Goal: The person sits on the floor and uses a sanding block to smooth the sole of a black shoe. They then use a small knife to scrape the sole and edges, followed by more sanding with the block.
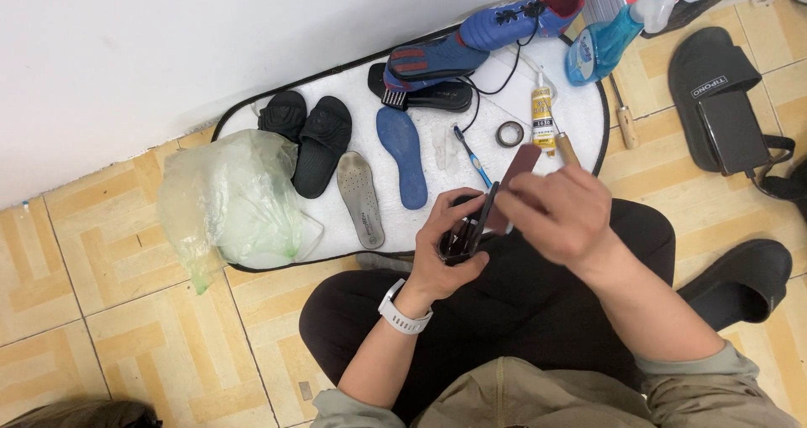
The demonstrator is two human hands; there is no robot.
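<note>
Left hand is clamped on a black shoe piece; right hand presses a brown sanding block against it, just below the white mat. Sanding looks underway; the glue tube lies untouched on that mat.

A matt black rubbery sole, a translucent crinkled plastic bag, a white foam-like mat, glossy floor tiles.

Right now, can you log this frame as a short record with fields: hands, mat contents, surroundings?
left hand: left hand grips a black shoe part edge-up
right hand: right hand presses a brown strip against it
wrist: white watch on the left
mat: white mat holds blue shoes, black slides, grey insole, blue insole, glue tube, tape roll, toothbrush
mat's left end: plastic bag
floor: tan tiles
</note>
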